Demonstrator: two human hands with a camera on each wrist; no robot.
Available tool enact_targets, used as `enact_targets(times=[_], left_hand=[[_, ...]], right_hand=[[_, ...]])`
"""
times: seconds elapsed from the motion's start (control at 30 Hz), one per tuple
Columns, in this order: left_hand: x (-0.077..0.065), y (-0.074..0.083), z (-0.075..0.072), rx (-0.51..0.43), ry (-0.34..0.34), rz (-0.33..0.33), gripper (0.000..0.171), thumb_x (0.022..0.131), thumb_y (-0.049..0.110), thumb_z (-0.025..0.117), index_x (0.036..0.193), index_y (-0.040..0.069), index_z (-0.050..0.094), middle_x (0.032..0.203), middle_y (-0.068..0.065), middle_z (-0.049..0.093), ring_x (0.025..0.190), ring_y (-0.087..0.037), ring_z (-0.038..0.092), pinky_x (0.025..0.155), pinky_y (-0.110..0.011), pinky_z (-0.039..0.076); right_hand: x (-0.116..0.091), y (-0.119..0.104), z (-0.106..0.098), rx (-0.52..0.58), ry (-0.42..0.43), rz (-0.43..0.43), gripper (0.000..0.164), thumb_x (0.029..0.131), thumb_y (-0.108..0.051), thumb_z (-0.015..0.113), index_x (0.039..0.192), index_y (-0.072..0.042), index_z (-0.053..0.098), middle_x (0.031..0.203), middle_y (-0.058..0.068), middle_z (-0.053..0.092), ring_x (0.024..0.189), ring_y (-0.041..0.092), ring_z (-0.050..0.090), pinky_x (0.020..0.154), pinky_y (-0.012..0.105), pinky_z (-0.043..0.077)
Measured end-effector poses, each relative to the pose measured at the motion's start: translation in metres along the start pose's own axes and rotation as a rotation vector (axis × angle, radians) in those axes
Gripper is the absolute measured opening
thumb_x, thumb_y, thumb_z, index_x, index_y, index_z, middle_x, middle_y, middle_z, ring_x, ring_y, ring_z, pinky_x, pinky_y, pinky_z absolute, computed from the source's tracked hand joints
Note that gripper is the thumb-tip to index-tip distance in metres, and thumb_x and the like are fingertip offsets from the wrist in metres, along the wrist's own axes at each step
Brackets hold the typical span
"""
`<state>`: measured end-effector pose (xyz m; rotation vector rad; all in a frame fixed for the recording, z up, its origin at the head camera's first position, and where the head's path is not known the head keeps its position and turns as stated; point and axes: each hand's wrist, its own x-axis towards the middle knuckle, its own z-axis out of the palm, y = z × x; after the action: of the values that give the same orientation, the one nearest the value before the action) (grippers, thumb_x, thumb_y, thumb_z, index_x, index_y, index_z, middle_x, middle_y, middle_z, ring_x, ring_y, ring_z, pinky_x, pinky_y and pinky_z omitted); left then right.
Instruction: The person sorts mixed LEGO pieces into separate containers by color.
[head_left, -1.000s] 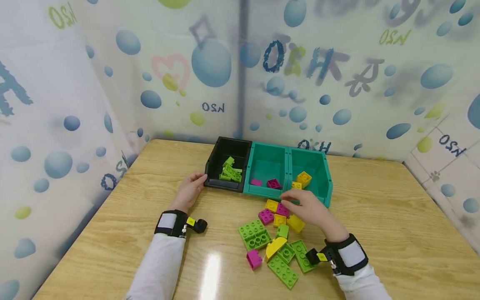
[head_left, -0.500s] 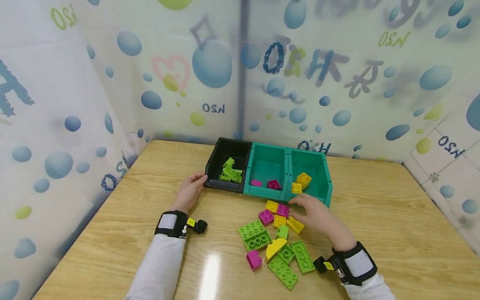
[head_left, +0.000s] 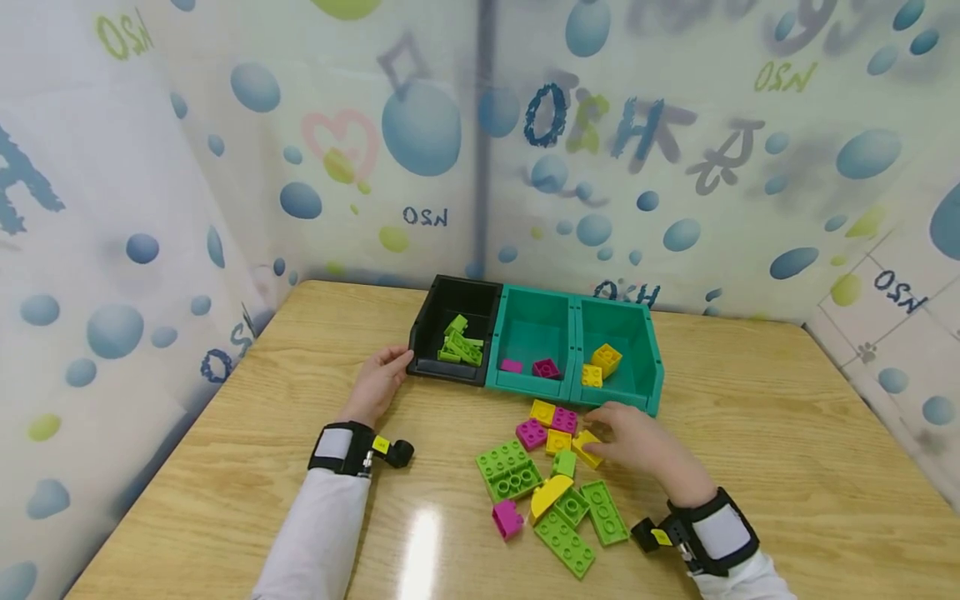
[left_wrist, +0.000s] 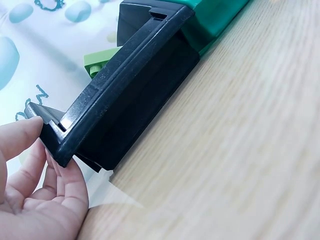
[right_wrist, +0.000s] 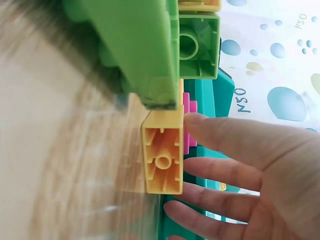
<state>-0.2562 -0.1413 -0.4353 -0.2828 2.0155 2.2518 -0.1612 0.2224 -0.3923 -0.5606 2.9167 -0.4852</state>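
A white cloth backdrop printed with blue bubbles (head_left: pixel 255 87) hangs behind a wood-grain tabletop (head_left: pixel 247 417). Picture a clock centred on the loose plastic bricks (head_left: pixel 566 546) in lime green, magenta and yellow. At ten, the left hand (head_left: pixel 377 385) pinches the near corner of an open black plastic bin (head_left: pixel 467 302), which stands at eleven with lime-green bricks (head_left: pixel 465 346) inside. At twelve, an open teal plastic bin (head_left: pixel 535 332) carries magenta bricks (head_left: pixel 546 368). Between one and two lies a hollow yellow plastic brick (right_wrist: pixel 163 172); beyond it, at one, a second teal bin (head_left: pixel 639 358) holds yellow bricks (head_left: pixel 607 360). At two, the right hand (head_left: pixel 637 437) is spread, thumb and fingertips about that hollow brick, no closed pinch visible. I'd judge this brick is being picked up; next calls for closing on it and lifting clear of its neighbours.
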Motion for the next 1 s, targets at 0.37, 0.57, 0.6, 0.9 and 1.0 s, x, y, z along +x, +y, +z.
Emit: enact_targets(times=[0.37, 0.57, 0.6, 0.9, 1.0], left_hand=[[-0.0013, 0.0014, 0.0002, -0.012, -0.01, 0.005, 0.021, 0.098, 0.014, 0.052, 0.114, 0.001, 0.052, 0.098, 0.004, 0.046, 0.087, -0.008, 0.044, 0.075, -0.018, 0.04], [-0.0014, -0.0001, -0.0007, -0.017, -0.012, 0.012, 0.02, 0.098, 0.014, 0.051, 0.113, 0.0, 0.052, 0.099, 0.004, 0.046, 0.088, -0.008, 0.044, 0.075, -0.017, 0.04], [-0.0011, -0.0005, -0.0008, -0.014, -0.012, 0.013, 0.021, 0.098, 0.014, 0.051, 0.113, 0.0, 0.051, 0.099, 0.004, 0.046, 0.088, -0.008, 0.044, 0.075, -0.017, 0.04], [-0.0002, -0.0025, -0.0013, 0.006, -0.012, 0.016, 0.026, 0.097, 0.017, 0.054, 0.116, -0.001, 0.052, 0.104, 0.001, 0.046, 0.092, -0.01, 0.043, 0.079, -0.018, 0.039], [-0.0011, -0.0059, -0.0032, -0.008, -0.026, 0.067, 0.029, 0.095, 0.023, 0.059, 0.113, 0.001, 0.055, 0.105, -0.001, 0.047, 0.093, -0.012, 0.043, 0.079, -0.019, 0.039]], right_hand=[[-0.0009, 0.0001, 0.0017, 0.074, -0.038, -0.014, 0.026, 0.087, -0.018, 0.068, 0.109, -0.004, 0.067, 0.091, 0.001, 0.06, 0.078, 0.013, 0.047, 0.065, 0.026, 0.044], [-0.0012, 0.0021, 0.0037, 0.085, -0.047, -0.023, 0.028, 0.088, -0.021, 0.067, 0.111, -0.005, 0.067, 0.092, 0.001, 0.059, 0.079, 0.013, 0.049, 0.064, 0.025, 0.044], [-0.0011, 0.0025, 0.0041, 0.092, -0.054, -0.021, 0.031, 0.088, -0.024, 0.067, 0.112, -0.005, 0.067, 0.091, 0.0, 0.058, 0.079, 0.013, 0.048, 0.063, 0.024, 0.043], [0.0004, 0.0031, 0.0078, 0.051, -0.067, -0.036, 0.04, 0.081, -0.025, 0.075, 0.115, -0.006, 0.065, 0.091, -0.003, 0.056, 0.079, 0.012, 0.045, 0.065, 0.025, 0.042], [0.0005, 0.0016, 0.0079, 0.043, -0.065, -0.034, 0.04, 0.08, -0.023, 0.075, 0.115, -0.005, 0.065, 0.089, -0.002, 0.055, 0.078, 0.013, 0.044, 0.063, 0.026, 0.039]])
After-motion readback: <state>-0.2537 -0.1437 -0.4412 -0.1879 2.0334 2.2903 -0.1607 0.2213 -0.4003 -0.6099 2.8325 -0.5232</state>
